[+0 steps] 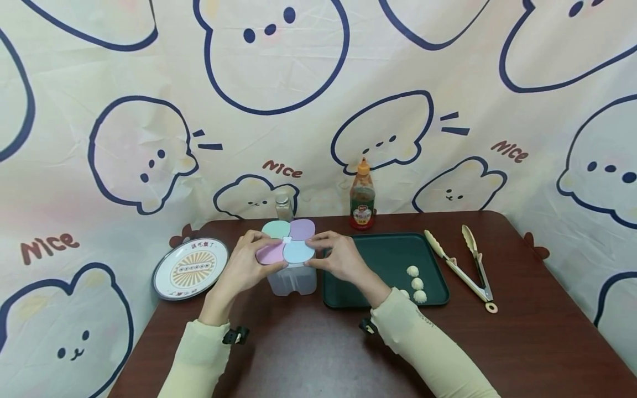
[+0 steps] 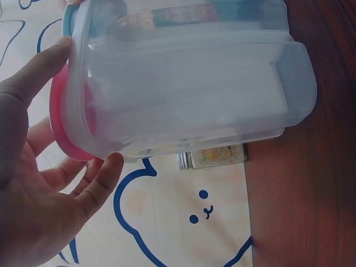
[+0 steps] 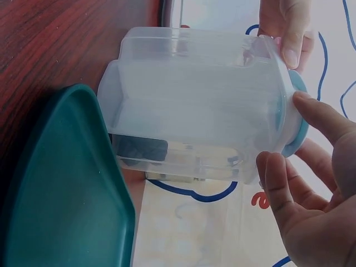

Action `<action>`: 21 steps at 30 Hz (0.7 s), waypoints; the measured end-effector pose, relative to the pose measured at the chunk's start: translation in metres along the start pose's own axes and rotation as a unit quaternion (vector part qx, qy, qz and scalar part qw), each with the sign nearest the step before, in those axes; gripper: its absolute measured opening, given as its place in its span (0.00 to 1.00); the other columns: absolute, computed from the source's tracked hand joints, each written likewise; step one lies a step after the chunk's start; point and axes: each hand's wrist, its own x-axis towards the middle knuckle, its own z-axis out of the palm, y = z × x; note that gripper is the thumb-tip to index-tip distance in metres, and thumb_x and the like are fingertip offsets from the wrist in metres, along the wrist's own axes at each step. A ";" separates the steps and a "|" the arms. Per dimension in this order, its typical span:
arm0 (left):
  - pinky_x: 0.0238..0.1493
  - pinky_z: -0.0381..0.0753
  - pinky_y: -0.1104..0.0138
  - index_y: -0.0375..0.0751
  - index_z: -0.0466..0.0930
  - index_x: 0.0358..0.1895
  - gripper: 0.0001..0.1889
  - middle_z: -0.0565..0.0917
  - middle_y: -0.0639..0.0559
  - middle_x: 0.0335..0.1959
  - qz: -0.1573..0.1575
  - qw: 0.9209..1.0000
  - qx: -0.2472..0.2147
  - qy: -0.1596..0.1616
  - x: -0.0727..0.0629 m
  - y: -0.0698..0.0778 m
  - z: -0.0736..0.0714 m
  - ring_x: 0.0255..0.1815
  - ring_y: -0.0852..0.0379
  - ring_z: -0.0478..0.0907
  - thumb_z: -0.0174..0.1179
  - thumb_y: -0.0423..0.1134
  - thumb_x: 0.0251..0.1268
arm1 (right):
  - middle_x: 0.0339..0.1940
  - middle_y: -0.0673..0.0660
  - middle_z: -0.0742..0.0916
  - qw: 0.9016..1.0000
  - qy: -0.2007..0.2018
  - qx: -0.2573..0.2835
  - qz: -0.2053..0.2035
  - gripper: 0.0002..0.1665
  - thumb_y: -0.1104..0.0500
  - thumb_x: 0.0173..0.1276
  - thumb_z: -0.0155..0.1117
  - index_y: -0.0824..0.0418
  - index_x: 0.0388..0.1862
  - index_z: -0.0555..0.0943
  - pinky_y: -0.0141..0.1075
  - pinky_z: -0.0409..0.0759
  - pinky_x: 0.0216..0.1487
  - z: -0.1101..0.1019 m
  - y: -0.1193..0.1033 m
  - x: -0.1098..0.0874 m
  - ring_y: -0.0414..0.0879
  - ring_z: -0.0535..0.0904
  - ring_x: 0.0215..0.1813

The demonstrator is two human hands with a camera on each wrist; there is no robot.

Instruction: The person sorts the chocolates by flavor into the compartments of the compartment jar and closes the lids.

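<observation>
The four-petalled lid point(image 1: 287, 241) of a clear canister point(image 1: 292, 281) is gripped at opposite sides by the left hand point(image 1: 247, 258) and the right hand point(image 1: 342, 257), each half closed. The canister is placed toward the back edge of the worktop point(image 1: 298, 348), beside a green tray point(image 1: 385, 260); the worktop is backed by a cartoon-printed sheet point(image 1: 269, 72).

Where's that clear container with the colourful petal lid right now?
In the head view, the container is near the middle, just left of the green tray, its lid between the left hand and right hand.
</observation>
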 end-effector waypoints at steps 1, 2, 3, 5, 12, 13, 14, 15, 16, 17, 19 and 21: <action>0.58 0.70 0.49 0.53 0.83 0.60 0.30 0.72 0.46 0.59 0.000 1.000 0.001 0.001 0.000 0.000 0.000 0.62 0.45 0.64 0.75 0.55 0.52 | 0.56 0.51 0.86 1.000 0.000 0.002 -0.003 0.26 0.52 0.55 0.80 0.52 0.54 0.87 0.29 0.78 0.35 0.000 0.000 0.000 0.53 0.83 0.47; 0.58 0.71 0.49 0.53 0.83 0.60 0.30 0.72 0.46 0.60 0.000 1.000 0.000 0.001 0.000 0.000 0.000 0.62 0.45 0.64 0.75 0.55 0.52 | 0.56 0.51 0.86 1.000 0.000 0.004 -0.005 0.26 0.52 0.55 0.80 0.53 0.54 0.87 0.29 0.78 0.35 0.000 0.000 0.000 0.53 0.83 0.47; 0.58 0.70 0.49 0.53 0.83 0.60 0.30 0.72 0.47 0.59 -0.001 1.000 0.000 0.001 0.000 0.000 0.000 0.62 0.45 0.64 0.75 0.55 0.52 | 0.56 0.52 0.86 1.000 -0.001 0.008 -0.007 0.26 0.52 0.55 0.80 0.53 0.55 0.87 0.29 0.78 0.34 0.000 0.000 0.000 0.55 0.84 0.47; 0.58 0.70 0.49 0.54 0.83 0.60 0.30 0.72 0.47 0.59 -0.002 1.000 -0.001 0.000 0.000 0.000 0.000 0.62 0.45 0.64 0.75 0.55 0.52 | 0.56 0.52 0.86 1.000 -0.001 0.011 -0.009 0.26 0.52 0.55 0.80 0.53 0.55 0.87 0.28 0.78 0.33 -0.001 0.000 0.000 0.55 0.84 0.46; 0.57 0.70 0.50 0.54 0.83 0.60 0.30 0.72 0.47 0.59 -0.010 1.000 -0.004 0.002 0.001 0.001 0.000 0.61 0.45 0.64 0.75 0.56 0.51 | 0.56 0.52 0.86 1.000 0.000 0.009 -0.013 0.26 0.52 0.55 0.80 0.53 0.54 0.87 0.28 0.78 0.34 -0.001 0.000 0.000 0.51 0.84 0.46; 0.57 0.70 0.50 0.53 0.83 0.60 0.30 0.72 0.47 0.59 -0.009 1.000 -0.004 0.003 0.001 0.002 0.000 0.61 0.45 0.64 0.75 0.56 0.51 | 0.56 0.52 0.86 1.000 0.000 0.012 -0.014 0.26 0.52 0.55 0.80 0.53 0.54 0.87 0.28 0.78 0.34 -0.002 0.000 0.000 0.51 0.84 0.45; 0.57 0.69 0.50 0.53 0.83 0.59 0.30 0.72 0.47 0.59 -0.010 1.000 -0.004 0.003 0.000 0.002 0.000 0.61 0.45 0.64 0.75 0.55 0.51 | 0.56 0.52 0.87 1.000 0.001 0.014 -0.015 0.25 0.52 0.56 0.79 0.53 0.54 0.87 0.28 0.78 0.33 -0.002 0.000 0.001 0.49 0.84 0.45; 0.57 0.69 0.51 0.53 0.83 0.59 0.30 0.72 0.47 0.59 -0.011 1.000 -0.005 0.004 0.000 0.002 0.000 0.61 0.45 0.65 0.75 0.55 0.51 | 0.55 0.52 0.87 1.000 0.001 0.015 -0.016 0.25 0.52 0.56 0.79 0.53 0.54 0.87 0.28 0.78 0.33 -0.002 0.000 0.001 0.48 0.85 0.44; 0.56 0.69 0.51 0.52 0.83 0.59 0.30 0.72 0.46 0.59 -0.012 1.000 -0.006 0.003 0.000 0.003 0.000 0.61 0.45 0.65 0.75 0.55 0.51 | 0.55 0.52 0.87 1.000 0.002 0.016 -0.018 0.24 0.52 0.56 0.79 0.53 0.53 0.87 0.28 0.78 0.32 -0.002 0.000 0.001 0.47 0.85 0.44; 0.57 0.69 0.50 0.52 0.84 0.59 0.29 0.73 0.46 0.59 -0.011 1.000 -0.007 0.004 0.000 0.003 0.000 0.62 0.44 0.65 0.75 0.54 0.51 | 0.55 0.52 0.87 1.000 0.003 0.017 -0.019 0.24 0.52 0.56 0.79 0.53 0.53 0.88 0.27 0.78 0.32 -0.002 0.000 0.001 0.45 0.85 0.43; 0.57 0.69 0.50 0.52 0.84 0.59 0.29 0.73 0.46 0.59 -0.012 1.000 -0.006 0.003 0.000 0.003 0.000 0.62 0.45 0.65 0.75 0.54 0.51 | 0.54 0.52 0.88 1.000 0.005 0.017 -0.022 0.24 0.51 0.56 0.79 0.53 0.52 0.88 0.27 0.77 0.31 -0.003 0.000 0.002 0.43 0.84 0.41; 0.57 0.69 0.50 0.53 0.83 0.59 0.30 0.72 0.46 0.60 -0.014 1.000 -0.006 0.003 0.000 0.003 0.000 0.62 0.45 0.64 0.75 0.55 0.51 | 0.53 0.52 0.88 1.000 0.006 0.016 -0.025 0.24 0.51 0.56 0.79 0.53 0.52 0.88 0.27 0.77 0.31 -0.003 0.000 0.002 0.41 0.84 0.40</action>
